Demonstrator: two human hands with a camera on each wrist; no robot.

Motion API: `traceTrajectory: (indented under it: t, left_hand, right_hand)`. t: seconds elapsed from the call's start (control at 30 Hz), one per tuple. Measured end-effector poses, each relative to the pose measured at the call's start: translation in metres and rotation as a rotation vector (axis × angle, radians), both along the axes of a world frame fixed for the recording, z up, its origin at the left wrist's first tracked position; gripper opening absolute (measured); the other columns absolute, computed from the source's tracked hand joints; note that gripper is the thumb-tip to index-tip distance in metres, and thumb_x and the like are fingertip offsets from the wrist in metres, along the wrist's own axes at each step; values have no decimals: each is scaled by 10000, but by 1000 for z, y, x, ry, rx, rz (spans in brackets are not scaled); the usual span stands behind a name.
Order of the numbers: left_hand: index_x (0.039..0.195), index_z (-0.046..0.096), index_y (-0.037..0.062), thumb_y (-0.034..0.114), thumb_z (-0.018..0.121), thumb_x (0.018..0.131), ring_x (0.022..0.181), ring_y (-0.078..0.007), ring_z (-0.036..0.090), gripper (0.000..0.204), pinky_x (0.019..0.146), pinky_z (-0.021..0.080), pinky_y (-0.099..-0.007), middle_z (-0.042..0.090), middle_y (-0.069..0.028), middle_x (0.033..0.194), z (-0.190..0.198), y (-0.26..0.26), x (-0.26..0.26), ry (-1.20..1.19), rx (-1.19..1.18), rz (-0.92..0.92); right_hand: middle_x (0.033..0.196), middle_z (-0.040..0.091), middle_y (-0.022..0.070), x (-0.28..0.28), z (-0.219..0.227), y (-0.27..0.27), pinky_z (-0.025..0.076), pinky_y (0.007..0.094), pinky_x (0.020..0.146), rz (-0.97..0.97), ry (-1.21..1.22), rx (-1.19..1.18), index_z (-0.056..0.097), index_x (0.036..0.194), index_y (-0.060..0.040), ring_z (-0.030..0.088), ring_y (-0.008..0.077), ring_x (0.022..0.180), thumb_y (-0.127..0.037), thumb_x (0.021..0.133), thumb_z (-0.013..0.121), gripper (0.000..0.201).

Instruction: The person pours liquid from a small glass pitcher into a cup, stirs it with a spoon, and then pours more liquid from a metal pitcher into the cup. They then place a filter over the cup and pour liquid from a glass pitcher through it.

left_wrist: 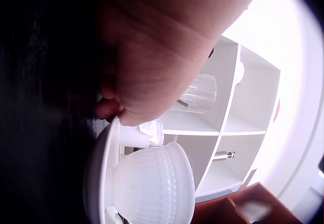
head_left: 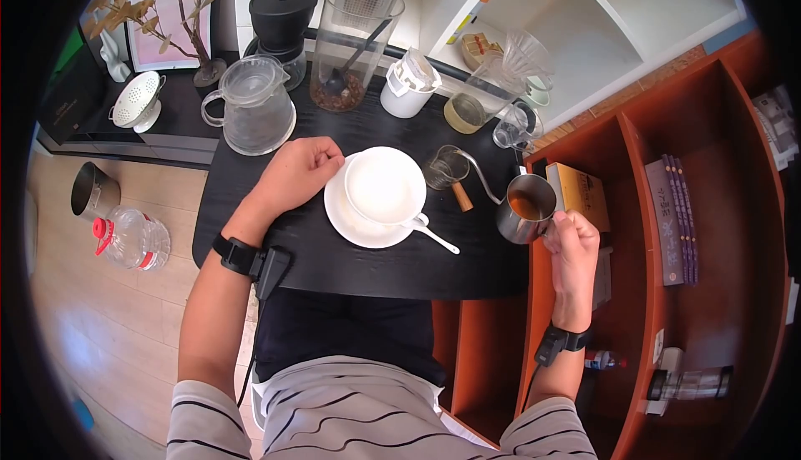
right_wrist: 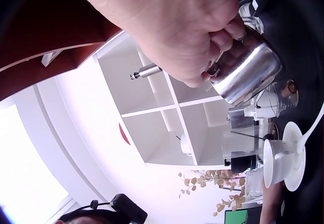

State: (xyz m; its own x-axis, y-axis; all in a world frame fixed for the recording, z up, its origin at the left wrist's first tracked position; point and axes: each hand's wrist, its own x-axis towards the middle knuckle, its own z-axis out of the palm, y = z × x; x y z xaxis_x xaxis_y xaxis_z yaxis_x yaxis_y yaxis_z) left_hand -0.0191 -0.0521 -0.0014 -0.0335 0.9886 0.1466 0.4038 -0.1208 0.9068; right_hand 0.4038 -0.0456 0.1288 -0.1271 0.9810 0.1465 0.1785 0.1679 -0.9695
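Observation:
My left hand (head_left: 296, 175) rests on the black table with curled fingers, pinching the left rim of a white saucer (head_left: 345, 228); in the left wrist view its fingertips meet at the rim. On that saucer stands a white ribbed cup (left_wrist: 152, 186), upright, its inside white. A white spoon (head_left: 440, 240) lies on the saucer, its handle sticking out to the right. My right hand (head_left: 574, 246) grips the handle of a steel gooseneck kettle (right_wrist: 248, 74) beyond the table's right edge. Brown liquid (head_left: 526, 205) shows inside it, and its thin spout points toward the table.
Behind the cup stand a glass server (head_left: 254, 110), a tall glass container (head_left: 346, 60) with beans and a scoop, and a white drip-bag cup (head_left: 409, 89). Right of it sits a small glass with a wooden handle (head_left: 461, 196). A red-brown shelf (head_left: 613, 226) borders the right side.

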Motion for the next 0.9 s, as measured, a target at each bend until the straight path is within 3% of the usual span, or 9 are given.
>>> traceTrajectory:
  t: [0.13,0.33,0.4,0.47,0.9]
  left_hand:
    - [977,746,-8,138,700,957,595,-92,515,154,580,440,-298,613,-17,657,0,0,0,-10,1,-4]
    - [975,743,-12,135,699,958,599,-93,517,154,582,441,-299,614,-20,660,-1,0,0,-15,0,-9]
    - [975,743,-13,133,698,957,601,-94,519,154,584,442,-299,616,-21,663,0,0,0,-18,7,-7]
    - [978,720,-18,113,688,1008,693,-22,515,137,620,433,-230,638,50,779,5,-2,-1,30,-43,-29]
    - [980,722,-18,112,687,1011,691,-30,526,139,625,445,-239,645,40,769,7,-2,0,40,-43,-26]
  right_hand:
    - [642,406,-52,-6,-1,2,297,271,588,-26,-25,22,432,686,-125,323,62,602,-109,1070,593,417]
    - [647,410,-50,-3,-5,7,298,269,588,-38,-53,36,431,689,-123,326,61,604,-113,1071,600,419]
    - [657,467,-73,-2,-6,8,279,251,601,-42,-27,22,490,670,-131,353,42,631,-175,1042,686,423]
    - [659,464,-75,-2,-6,8,277,250,599,-43,-29,27,491,672,-132,352,40,630,-173,1042,686,421]
    - [682,428,-95,4,-3,5,249,245,588,-69,-68,63,459,677,-136,316,22,631,-134,1046,675,428]
